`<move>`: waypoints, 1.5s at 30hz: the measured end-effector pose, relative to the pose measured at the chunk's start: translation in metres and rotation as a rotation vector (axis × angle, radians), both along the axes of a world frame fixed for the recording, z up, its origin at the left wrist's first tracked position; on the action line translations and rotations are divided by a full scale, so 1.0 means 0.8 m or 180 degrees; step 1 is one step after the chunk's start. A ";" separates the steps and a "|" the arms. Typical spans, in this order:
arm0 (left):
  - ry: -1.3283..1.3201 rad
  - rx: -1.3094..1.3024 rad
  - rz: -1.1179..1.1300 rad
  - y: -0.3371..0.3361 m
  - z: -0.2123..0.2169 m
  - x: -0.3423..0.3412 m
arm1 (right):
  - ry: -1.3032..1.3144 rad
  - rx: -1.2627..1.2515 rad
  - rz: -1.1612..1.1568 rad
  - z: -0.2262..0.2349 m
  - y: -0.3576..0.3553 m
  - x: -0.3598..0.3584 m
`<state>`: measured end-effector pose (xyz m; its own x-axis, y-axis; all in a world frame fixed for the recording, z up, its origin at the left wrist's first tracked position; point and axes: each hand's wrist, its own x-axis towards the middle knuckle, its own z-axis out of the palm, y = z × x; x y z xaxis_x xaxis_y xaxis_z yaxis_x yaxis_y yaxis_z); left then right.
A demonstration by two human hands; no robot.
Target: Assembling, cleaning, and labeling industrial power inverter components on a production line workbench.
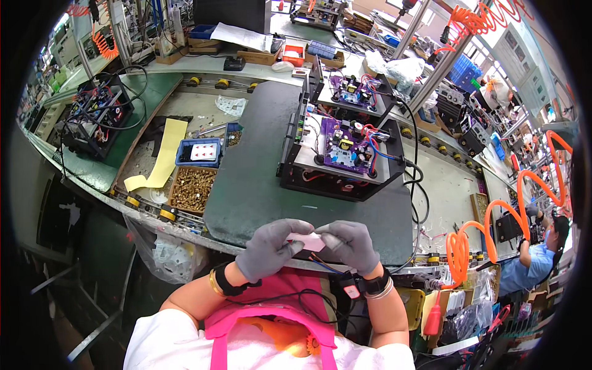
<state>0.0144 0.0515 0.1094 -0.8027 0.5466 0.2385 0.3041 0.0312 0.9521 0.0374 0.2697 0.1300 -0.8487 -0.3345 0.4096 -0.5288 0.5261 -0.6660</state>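
Both my hands wear grey gloves and meet at the front edge of the work surface. My left hand (268,248) pinches one end of a small pale pinkish-white flat piece (306,242) between thumb and fingers. At its other end, my right hand (350,243) grips the same piece, fingers bent. Its exact kind is too small to make out. Just beyond my hands, on a dark green board (246,185), stands an open black-framed electronic unit (327,185) with a purple circuit board (350,145) on top. A second similar unit (351,92) is behind it.
Left of the board are a box of brass fittings (192,189), a blue bin (198,161) holding white cards with red marks, and a yellow strip (161,154). Black cables (419,179) trail right of the unit. Orange coiled hose (457,253) hangs at right, near a person (530,262).
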 end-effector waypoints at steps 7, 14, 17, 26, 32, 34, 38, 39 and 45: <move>0.0142 0.0067 -0.0013 0.001 0.007 -0.003 | 0.0232 0.0474 0.0370 0.033 0.009 -0.015; -0.0476 0.0454 -0.0038 -0.017 -0.017 -0.010 | -0.0221 0.0883 0.0299 0.136 0.035 -0.114; -0.1186 0.0720 -0.0147 -0.031 -0.030 -0.007 | -0.0495 0.0579 -0.0190 0.186 0.063 -0.223; -0.2103 0.0502 0.0033 -0.082 -0.068 -0.016 | 0.0560 0.3633 -0.1607 0.145 0.147 -0.472; -0.2229 0.0574 0.0269 -0.083 -0.053 -0.039 | 0.0765 0.4319 -0.1523 0.120 0.124 -0.502; -0.2239 0.0466 0.0322 -0.078 -0.037 -0.049 | -0.0518 0.4373 -0.1678 0.133 0.110 -0.496; -0.2054 -0.0055 -0.0076 -0.084 -0.042 -0.051 | -0.0890 0.2749 -0.1646 0.185 0.133 -0.467; -0.1556 -0.0133 0.0068 -0.081 -0.040 -0.057 | -0.0396 0.2260 -0.1715 0.198 0.140 -0.441; -0.0138 0.0339 0.0791 -0.050 0.011 -0.068 | 0.0610 0.0032 -0.0809 0.233 0.007 -0.215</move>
<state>-0.0402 0.0117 0.1180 -0.9198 0.3052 0.2467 0.2587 -0.0012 0.9660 -0.1349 0.2753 0.3164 -0.8134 -0.1263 0.5679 -0.4948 0.6635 -0.5612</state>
